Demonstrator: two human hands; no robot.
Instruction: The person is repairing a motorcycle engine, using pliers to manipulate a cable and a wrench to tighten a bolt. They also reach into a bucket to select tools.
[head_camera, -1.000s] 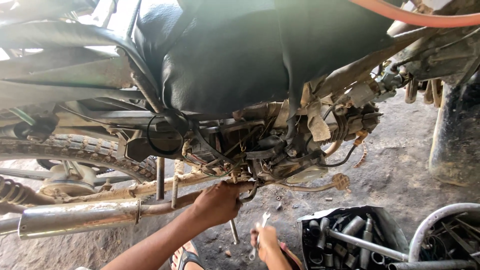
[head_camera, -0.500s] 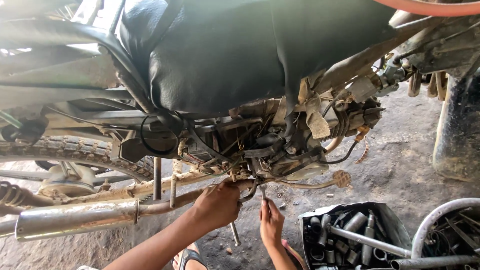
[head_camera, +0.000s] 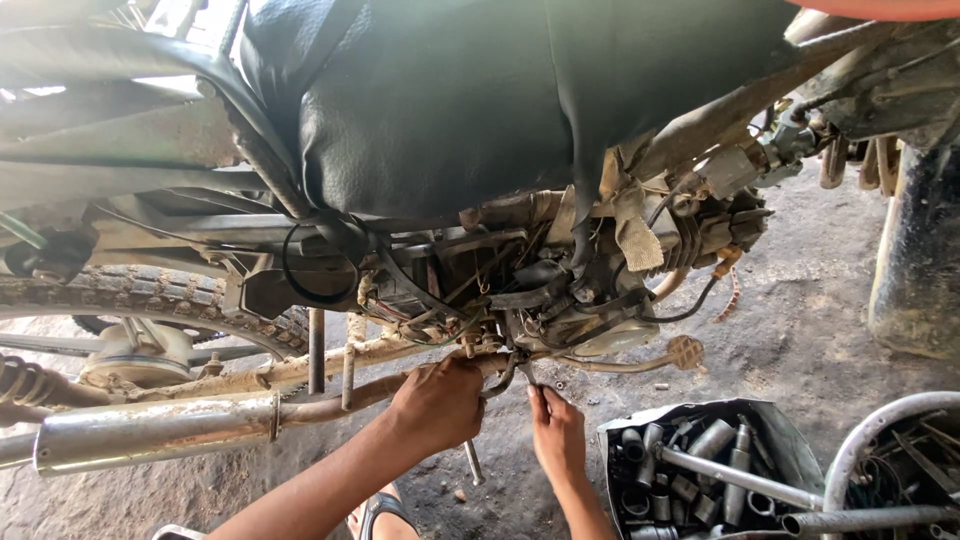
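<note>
Wrench (head_camera: 524, 372): slim metal tool, only its upper end visible, held up against the underside of the motorcycle frame (head_camera: 300, 372), just right of where the mud-caked frame tube meets the engine block (head_camera: 560, 290).

Right hand (head_camera: 558, 432): below the frame, fingers drawn together and pinching the wrench shaft, fingertips pointing up.

Left hand (head_camera: 437, 402): just left of the right hand, curled closed around the frame tube at its joint; a thin metal rod (head_camera: 473, 462) hangs down from under this hand.

Exhaust pipe (head_camera: 150, 432): dull chrome, running along beneath the frame, to its lower left.

Rear tyre (head_camera: 150, 290): knobbed tread, behind the frame on the left.

Seat (head_camera: 450, 100): black, creased cover, above the frame and filling the upper part of the view.

Wiring and hoses (head_camera: 450, 300): tangled between seat and frame.

Tool tray (head_camera: 700, 470): dark container of sockets and a long bar, on the dirt ground (head_camera: 800, 300) to the lower right of the frame.

Sandalled foot (head_camera: 375, 512): on the ground directly below the frame.
</note>
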